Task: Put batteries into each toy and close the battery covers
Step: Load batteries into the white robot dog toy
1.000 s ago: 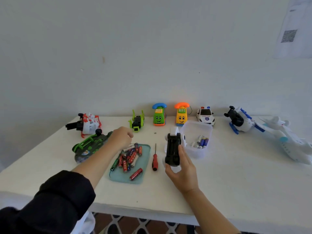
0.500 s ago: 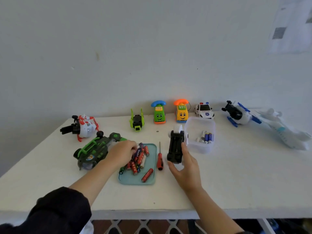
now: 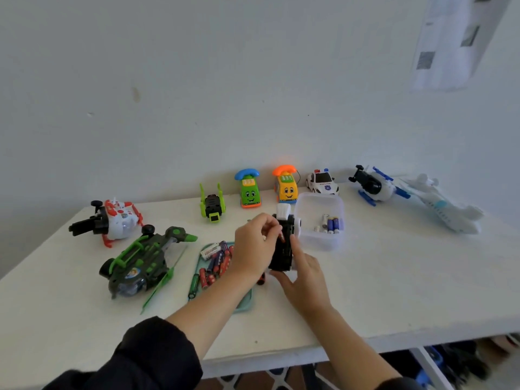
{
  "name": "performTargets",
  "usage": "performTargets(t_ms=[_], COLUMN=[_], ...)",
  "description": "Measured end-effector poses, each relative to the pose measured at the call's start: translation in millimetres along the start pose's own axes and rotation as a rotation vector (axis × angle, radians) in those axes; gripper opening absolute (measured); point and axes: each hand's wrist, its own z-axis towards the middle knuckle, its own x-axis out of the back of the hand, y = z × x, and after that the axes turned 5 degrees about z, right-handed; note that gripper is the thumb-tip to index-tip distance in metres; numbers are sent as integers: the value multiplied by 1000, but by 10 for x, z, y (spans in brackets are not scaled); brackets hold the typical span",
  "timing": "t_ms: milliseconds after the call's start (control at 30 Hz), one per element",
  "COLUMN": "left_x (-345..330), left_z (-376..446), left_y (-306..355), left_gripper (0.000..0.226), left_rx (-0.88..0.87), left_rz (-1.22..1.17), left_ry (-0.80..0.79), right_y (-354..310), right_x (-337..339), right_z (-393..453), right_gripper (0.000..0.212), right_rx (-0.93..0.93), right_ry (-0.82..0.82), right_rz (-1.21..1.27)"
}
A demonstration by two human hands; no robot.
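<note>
My right hand grips the black toy car from below and the side, thumb up along its right flank, holding it belly-up just above the counter. My left hand has its fingers curled tight, pinching a red battery against the car's underside, near the middle of the chassis. I judge this to be the insertion step: the battery is at the bay but I cannot tell whether it is seated, since my own fingers hide the slot.

At about 8 o'clock from the car lies the teal tray with loose batteries; at 2 o'clock, just beside the car, stands the clear tub holding a few more cells. A screwdriver's red handle peeks out under my left wrist.

What worries me:
- Polarity. I cannot see the spring end, so the battery could go in reversed.
- A slip. If it springs out of the pinch, the battery may roll off toward the counter edge at 6 o'clock.
- The car is held only along one side; pressing hard could twist it out of my right hand and knock the tub.
- I cannot spot the battery cover anywhere, so closing up may stall.
</note>
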Motion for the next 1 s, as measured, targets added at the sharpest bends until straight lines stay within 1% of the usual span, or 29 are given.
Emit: performTargets(t_ms=[100, 200, 300, 400, 500, 533, 600, 667, 733, 767, 800, 867, 933, 1000], left_x=[-35, -75, -151, -180, -182, -176, -109, 41, 257, 367, 483, 658, 708, 657], left_z=[-10, -4, -21, -60, -130, -152, -152, -108, -19, 49, 109, 152, 87, -3], left_y=[-18, -50, -111, -201, -262, -276, -262, -259, -315, -382, -448, -569, -641, -702], left_gripper=[4, 5, 14, 18, 35, 36, 32, 36, 39, 38, 35, 29, 29, 33], left_rx=[-43, -83, -148, -191, -261, -278, -249, -172, -93, -39, 21, 110, 112, 106], left_rz=[28, 61, 127, 187, 305, 337, 316, 184, 139, 181, 272, 529, 690, 707], left_ry=[9, -6, -45, -40, -52, -67, -157, -270, -273, -272, -298, -465, -640, -685], right_y=[17, 16, 6, 21, 43, 43, 36, 48, 62, 75, 77, 69, 64, 49], right_x=[9, 22, 13, 11, 1, 4, 10, 9, 5, 1, -3, 1, 5, 9], right_z=[1, 20, 0, -8, -6, -5, -3, -2, -12, -17, -20, -20, -22, -21], right_gripper=[83, 78, 78, 79, 80, 80, 77, 74, 78, 80, 80, 80, 79, 78], right_rx=[5, 2, -2, 14, 14, 11, 13, 21, 17, 11, 7, -4, -12, -14], right_ry=[-10, -18, -27, -53, -33, -31, -17, -14, -31, -33, -29, -27, -33, -38], right_rz=[43, 53, 38, 39, 23, 28, 38, 60, 69, 61, 54, 60, 68, 76])
